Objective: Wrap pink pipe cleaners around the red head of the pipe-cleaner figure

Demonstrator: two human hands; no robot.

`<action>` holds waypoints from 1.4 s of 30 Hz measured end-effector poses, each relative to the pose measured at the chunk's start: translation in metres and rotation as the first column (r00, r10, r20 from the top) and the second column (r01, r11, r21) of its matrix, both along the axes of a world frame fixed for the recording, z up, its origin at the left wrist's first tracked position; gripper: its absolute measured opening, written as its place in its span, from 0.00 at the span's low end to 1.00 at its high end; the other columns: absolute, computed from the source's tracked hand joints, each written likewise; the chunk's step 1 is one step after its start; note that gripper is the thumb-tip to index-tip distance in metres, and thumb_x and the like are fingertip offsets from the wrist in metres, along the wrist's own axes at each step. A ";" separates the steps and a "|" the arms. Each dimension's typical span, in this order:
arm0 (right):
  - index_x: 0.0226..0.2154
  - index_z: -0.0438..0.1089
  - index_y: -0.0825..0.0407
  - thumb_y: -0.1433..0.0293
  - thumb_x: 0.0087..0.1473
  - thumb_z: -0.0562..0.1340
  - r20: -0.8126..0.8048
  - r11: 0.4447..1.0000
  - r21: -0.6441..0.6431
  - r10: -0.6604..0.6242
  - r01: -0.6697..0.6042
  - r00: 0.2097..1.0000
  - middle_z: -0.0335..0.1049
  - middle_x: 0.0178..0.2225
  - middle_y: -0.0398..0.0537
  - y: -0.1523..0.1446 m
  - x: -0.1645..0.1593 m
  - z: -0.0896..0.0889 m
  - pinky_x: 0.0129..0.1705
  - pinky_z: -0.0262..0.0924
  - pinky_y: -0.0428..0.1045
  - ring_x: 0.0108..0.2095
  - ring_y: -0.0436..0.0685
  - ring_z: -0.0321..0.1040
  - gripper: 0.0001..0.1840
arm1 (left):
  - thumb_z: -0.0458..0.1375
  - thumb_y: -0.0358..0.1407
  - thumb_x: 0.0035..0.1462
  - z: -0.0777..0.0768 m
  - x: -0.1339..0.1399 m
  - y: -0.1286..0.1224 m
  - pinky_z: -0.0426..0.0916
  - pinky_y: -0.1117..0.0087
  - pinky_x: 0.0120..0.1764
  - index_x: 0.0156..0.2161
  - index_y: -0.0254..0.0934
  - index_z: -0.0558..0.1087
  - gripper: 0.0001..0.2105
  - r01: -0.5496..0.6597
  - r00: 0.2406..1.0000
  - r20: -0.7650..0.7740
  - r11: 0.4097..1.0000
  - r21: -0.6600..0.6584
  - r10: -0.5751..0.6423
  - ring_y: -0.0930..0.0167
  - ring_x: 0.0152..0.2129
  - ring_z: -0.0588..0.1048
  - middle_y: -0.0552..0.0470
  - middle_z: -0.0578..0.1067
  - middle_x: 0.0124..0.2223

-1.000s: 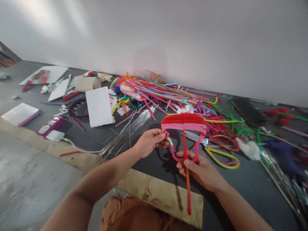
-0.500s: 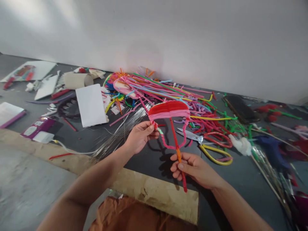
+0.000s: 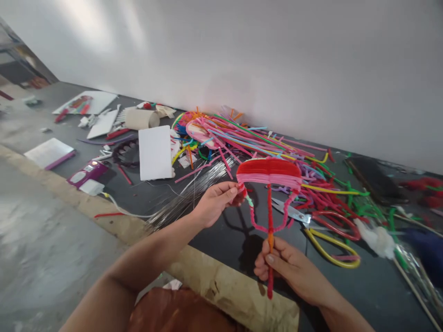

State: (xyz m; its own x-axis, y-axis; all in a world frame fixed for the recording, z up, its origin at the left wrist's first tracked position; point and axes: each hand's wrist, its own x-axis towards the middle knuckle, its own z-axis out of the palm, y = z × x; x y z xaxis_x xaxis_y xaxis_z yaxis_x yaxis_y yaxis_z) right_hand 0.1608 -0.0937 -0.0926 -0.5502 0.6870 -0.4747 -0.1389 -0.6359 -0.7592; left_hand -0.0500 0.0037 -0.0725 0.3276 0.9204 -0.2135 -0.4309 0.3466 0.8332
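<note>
Left hand (image 3: 218, 202) pinches the fuzzy frame (image 3: 269, 173), right hand (image 3: 289, 263) its stem (image 3: 270, 207). It seems light and bendable, safest held by the stem.

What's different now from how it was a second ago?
The right hand has moved down the stick, away from the pink loop, to nearer the bottom end. The left hand still pinches the loop's side just under the red top. The scissors still lie on the table.
</note>
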 end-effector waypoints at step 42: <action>0.35 0.69 0.53 0.56 0.47 0.66 0.063 0.989 -0.031 -0.145 0.147 0.987 0.73 0.26 0.47 -0.001 -0.001 -0.001 0.22 0.55 0.43 0.26 0.50 0.67 0.18 | 0.63 0.44 0.48 0.001 0.001 -0.004 0.58 0.78 0.24 0.28 0.31 0.72 0.14 0.113 0.992 -0.050 0.990 -0.082 -0.117 0.78 0.22 0.67 0.53 0.71 0.25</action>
State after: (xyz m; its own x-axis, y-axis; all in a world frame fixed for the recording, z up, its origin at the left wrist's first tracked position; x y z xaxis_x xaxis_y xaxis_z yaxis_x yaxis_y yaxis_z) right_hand 0.1596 -0.0943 -0.0940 -0.4146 0.7403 -0.5291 -0.1871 -0.6384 -0.7466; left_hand -0.0489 -0.0003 -0.0714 0.4159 0.8569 -0.3047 -0.3392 0.4570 0.8223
